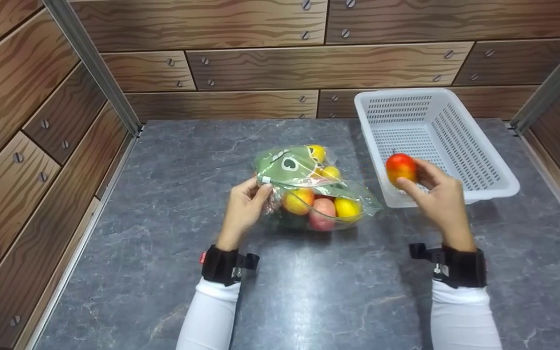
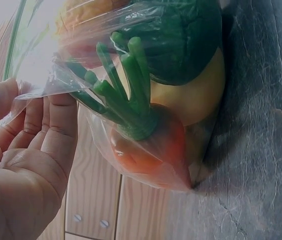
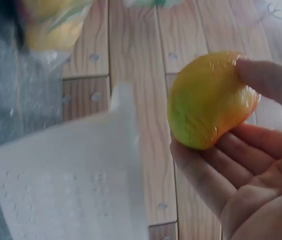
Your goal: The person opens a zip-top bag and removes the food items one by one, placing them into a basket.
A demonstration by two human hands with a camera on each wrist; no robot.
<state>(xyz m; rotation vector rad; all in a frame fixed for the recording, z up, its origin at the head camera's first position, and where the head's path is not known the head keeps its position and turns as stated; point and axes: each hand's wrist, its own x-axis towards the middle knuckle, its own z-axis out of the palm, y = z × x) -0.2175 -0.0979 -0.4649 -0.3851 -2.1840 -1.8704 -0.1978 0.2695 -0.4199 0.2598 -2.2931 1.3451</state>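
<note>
My left hand (image 1: 242,209) pinches the left edge of the opening of a clear plastic bag (image 1: 285,165) with a green cartoon face printed on it. Inside the bag lie several fruits, among them a pink one (image 1: 323,214) and a yellow one (image 1: 348,209). A carrot (image 2: 148,145) with green stalks and a dark green, bulky item (image 2: 181,45) show through the plastic in the left wrist view. Between thumb and fingers my right hand (image 1: 438,197) holds a red-and-yellow mango (image 1: 400,168), raised over the near left rim of the white basket (image 1: 494,155).
The white slotted basket stands at the right of the grey marbled table (image 1: 163,204), close to the back. Wood-patterned panels (image 1: 260,68) wall in the back and both sides. The bag lies left of the basket, with a small gap between them.
</note>
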